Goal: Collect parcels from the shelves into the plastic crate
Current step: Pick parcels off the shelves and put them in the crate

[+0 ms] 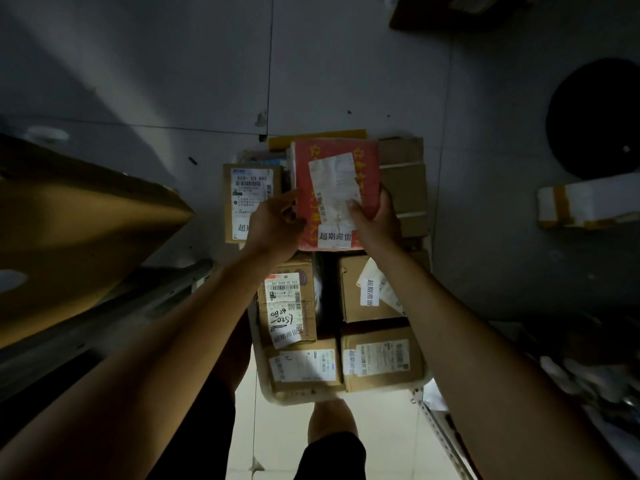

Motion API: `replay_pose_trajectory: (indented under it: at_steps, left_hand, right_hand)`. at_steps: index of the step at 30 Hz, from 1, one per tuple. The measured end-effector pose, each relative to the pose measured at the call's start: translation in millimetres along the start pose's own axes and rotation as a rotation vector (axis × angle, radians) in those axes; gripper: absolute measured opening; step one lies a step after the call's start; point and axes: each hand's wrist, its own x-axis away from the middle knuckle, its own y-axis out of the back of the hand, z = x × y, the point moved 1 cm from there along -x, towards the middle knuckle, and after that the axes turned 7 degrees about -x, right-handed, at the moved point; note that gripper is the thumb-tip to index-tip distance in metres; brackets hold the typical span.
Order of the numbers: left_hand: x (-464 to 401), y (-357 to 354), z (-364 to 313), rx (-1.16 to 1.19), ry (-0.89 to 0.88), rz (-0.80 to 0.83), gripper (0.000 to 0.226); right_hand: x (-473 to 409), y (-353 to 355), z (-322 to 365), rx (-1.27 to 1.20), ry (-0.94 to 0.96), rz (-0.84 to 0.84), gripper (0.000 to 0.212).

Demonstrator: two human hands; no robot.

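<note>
A flat red parcel (311,174) with a white shipping label is held over the crate between both hands. My left hand (273,225) grips its left edge and my right hand (375,220) grips its lower right side, thumb on the label. Below lies the pale plastic crate (266,389), packed with several brown cardboard parcels (377,358) that carry white labels. One labelled box (249,202) stands just left of the red parcel.
A large brown carton (79,230) fills the left side above a metal shelf rail. On the right are a white taped parcel (588,202), a round black object (595,119) and a shelf upright (440,434). My knees show below the crate.
</note>
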Motion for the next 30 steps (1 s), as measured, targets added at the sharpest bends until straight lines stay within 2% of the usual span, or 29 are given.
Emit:
replay_pose_trajectory:
  at_steps: [8,11,14,20,23,25,28,30]
  left_hand:
    - [40,2,-23,0.044,0.044,0.045,0.035]
    - [69,11,-50,-0.033,-0.001,0.088,0.033]
    - [105,26,-84,-0.155,-0.117,0.132,0.030]
    - [191,33,-149,-0.503,-0.356,0.373,0.029]
    - [236,5,-181,-0.590,-0.474,0.480,0.030]
    - [268,-20,-197,-0.684,-0.624,0.582,0.029]
    - [317,-65,-201,-0.789,-0.807,0.707,0.031]
    - [354,-96,-196,-0.875,-0.915,0.728,0.030]
  right_hand:
    - [68,25,7,-0.175,-0.082,0.105,0.044]
    - [112,47,28,-0.233,-0.168,0.137,0.036]
    - [162,69,43,-0.248,-0.204,0.105,0.045]
    - [302,120,58,-0.324,-0.271,-0.052,0.026]
    - [365,142,44,-0.213,-0.211,-0.158,0.036]
    - [406,156,31,-0.136,-0.201,-0.217,0.032]
    - [466,173,-1,-0.041,-0.243,-0.298,0.039]
    - [506,185,-29,0.040,-0.263,-0.352,0.041]
